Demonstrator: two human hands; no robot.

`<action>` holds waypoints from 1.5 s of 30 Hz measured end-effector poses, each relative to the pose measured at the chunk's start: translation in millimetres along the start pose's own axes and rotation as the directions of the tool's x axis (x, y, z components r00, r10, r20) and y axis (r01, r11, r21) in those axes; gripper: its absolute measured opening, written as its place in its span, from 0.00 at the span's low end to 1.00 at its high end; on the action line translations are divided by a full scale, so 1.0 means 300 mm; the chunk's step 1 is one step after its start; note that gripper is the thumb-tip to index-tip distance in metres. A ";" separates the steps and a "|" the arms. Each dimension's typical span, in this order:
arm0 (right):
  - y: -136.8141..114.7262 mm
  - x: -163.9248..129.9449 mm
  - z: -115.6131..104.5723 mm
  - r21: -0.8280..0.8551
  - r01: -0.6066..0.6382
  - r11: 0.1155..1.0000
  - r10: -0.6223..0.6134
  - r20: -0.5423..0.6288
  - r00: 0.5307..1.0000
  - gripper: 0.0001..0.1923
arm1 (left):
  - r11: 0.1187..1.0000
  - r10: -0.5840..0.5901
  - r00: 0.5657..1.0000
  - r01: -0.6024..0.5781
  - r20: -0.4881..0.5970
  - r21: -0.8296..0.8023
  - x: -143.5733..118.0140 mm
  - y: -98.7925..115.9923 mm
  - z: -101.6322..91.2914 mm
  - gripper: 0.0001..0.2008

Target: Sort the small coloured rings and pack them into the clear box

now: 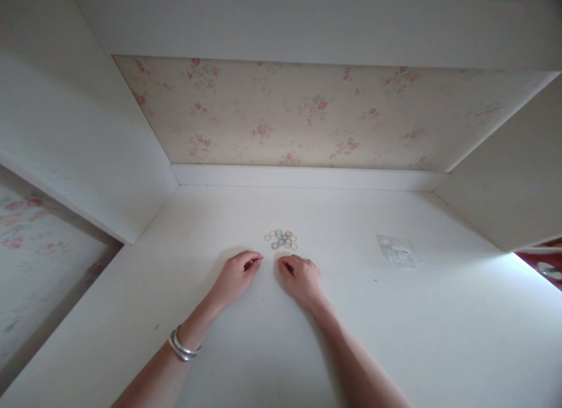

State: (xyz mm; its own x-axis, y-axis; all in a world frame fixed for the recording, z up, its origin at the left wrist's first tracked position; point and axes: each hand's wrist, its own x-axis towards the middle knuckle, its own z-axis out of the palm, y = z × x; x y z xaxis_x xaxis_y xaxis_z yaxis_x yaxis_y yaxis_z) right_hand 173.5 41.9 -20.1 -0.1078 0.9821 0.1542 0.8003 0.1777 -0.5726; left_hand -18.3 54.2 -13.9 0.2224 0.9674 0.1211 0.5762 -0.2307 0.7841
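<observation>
A small heap of thin coloured rings (pixel 282 241), perhaps rubber bands, lies on the white table (pixel 342 338) just beyond my hands. My left hand (pixel 239 272) rests at the near left of the heap, its thumb and fingertips pinched together. Close to the heap's near edge, my right hand (pixel 302 276) is also closed, fingers curled and thumb against them. A short gap separates the two hands. Whether anything tiny sits between the fingertips of either hand cannot be made out. Silver bangles (pixel 183 348) circle my left wrist.
To the right lies a clear plastic bag (pixel 398 251) with pale contents. White panels stand at the left (pixel 88 133) and right (pixel 513 174), with floral wallpaper (pixel 298 115) at the back. A small dark sliver (pixel 157 326) lies left of my left forearm.
</observation>
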 end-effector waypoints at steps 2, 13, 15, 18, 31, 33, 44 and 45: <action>-0.001 0.001 -0.002 -0.003 0.001 1.000 -0.001 0.004 1.000 0.13 | 0.999 -0.031 0.999 0.032 0.024 -0.009 -0.032 -0.003 -0.017 0.11; -0.048 0.007 -0.004 -0.189 -0.052 0.981 0.069 0.083 0.994 0.20 | 0.997 -0.062 0.997 0.063 0.046 -0.035 -0.041 0.008 -0.005 0.13; -0.073 0.012 -0.002 -0.287 -0.042 0.957 0.077 0.112 0.991 0.22 | 0.997 -0.064 0.996 0.066 0.054 -0.026 -0.042 0.009 -0.012 0.14; -0.091 0.020 0.006 -0.340 -0.063 0.938 0.103 0.100 0.990 0.21 | 0.998 -0.056 0.997 0.058 0.053 -0.028 -0.043 0.008 -0.020 0.14; -0.041 0.026 0.035 -0.037 -0.059 0.998 0.052 -0.161 0.986 0.15 | 0.988 -0.038 0.996 0.050 0.082 -0.146 -0.039 -0.010 -0.039 0.13; -0.035 0.017 0.035 0.023 -0.019 1.000 0.024 -0.210 0.977 0.16 | 0.984 -0.051 0.996 0.062 0.072 -0.167 -0.037 -0.012 -0.046 0.13; -0.108 -0.060 0.063 0.056 0.272 0.961 -0.260 -0.155 0.953 0.15 | 0.974 -0.110 0.993 0.099 -0.047 -0.204 -0.021 -0.026 -0.053 0.13; -0.117 -0.061 0.068 0.017 0.300 0.954 -0.296 -0.121 0.948 0.15 | 0.975 -0.115 0.992 0.102 -0.060 -0.197 -0.019 -0.027 -0.055 0.13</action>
State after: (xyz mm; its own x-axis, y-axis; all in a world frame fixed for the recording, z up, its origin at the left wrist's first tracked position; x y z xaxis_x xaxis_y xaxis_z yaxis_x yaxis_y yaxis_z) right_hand 135.3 18.8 -19.3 -0.2678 0.8706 0.4127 0.7210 0.4652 -0.5136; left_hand -37.2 52.2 -11.1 0.1069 0.9921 0.0660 0.4294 -0.1059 0.8969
